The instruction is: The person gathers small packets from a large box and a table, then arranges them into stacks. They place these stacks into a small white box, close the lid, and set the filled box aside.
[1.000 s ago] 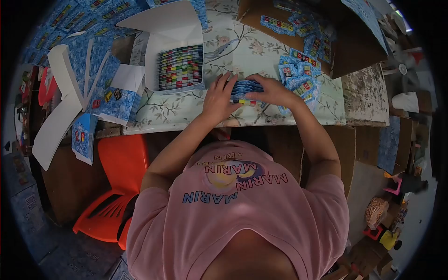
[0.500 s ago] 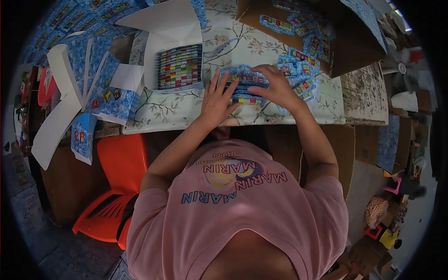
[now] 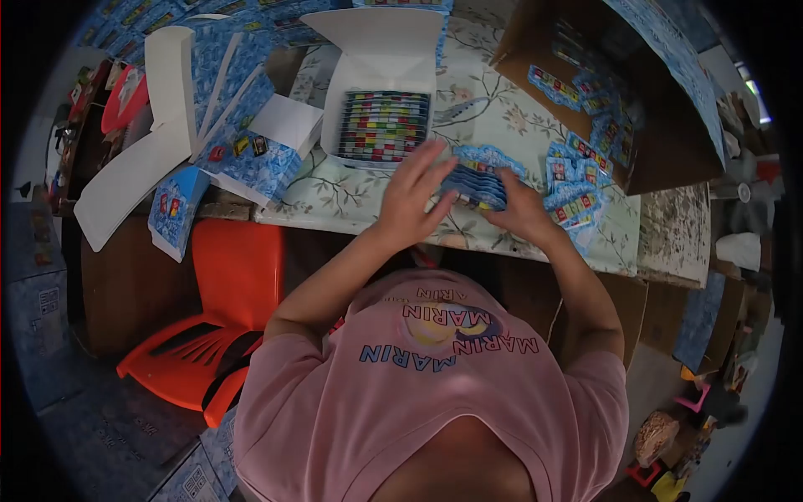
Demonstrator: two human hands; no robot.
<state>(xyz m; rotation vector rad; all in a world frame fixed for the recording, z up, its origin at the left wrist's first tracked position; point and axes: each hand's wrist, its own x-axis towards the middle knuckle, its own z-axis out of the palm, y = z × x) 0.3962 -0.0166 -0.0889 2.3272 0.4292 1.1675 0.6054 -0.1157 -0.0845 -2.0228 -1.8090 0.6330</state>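
Between my hands, a row of blue printed packets (image 3: 475, 186) with wavy edges is gathered into a stack at an angle over the table. My right hand (image 3: 524, 207) grips the stack's right end, thumb on the near side. My left hand (image 3: 412, 199) is at the other end, fingers stretched out and apart, with the thumb close to the packets. Another blue packet (image 3: 493, 156) shows just behind the stack. Left of it stands an open white box (image 3: 336, 134), holding a tight row of packets (image 3: 385, 125) with colourful edges.
Loose packets (image 3: 577, 197) lie to the right, beside a tipped cardboard box (image 3: 669, 146) with more inside. Unfolded blue-and-white cartons (image 3: 251, 159) overhang the table's left edge. An orange chair (image 3: 238, 268) stands below them. A floral cloth (image 3: 335, 197) covers the table.
My right hand has closed around the right end of the packets, and the stack now sits tilted. My left hand's fingers have come away from its left end. The whole view has shifted.
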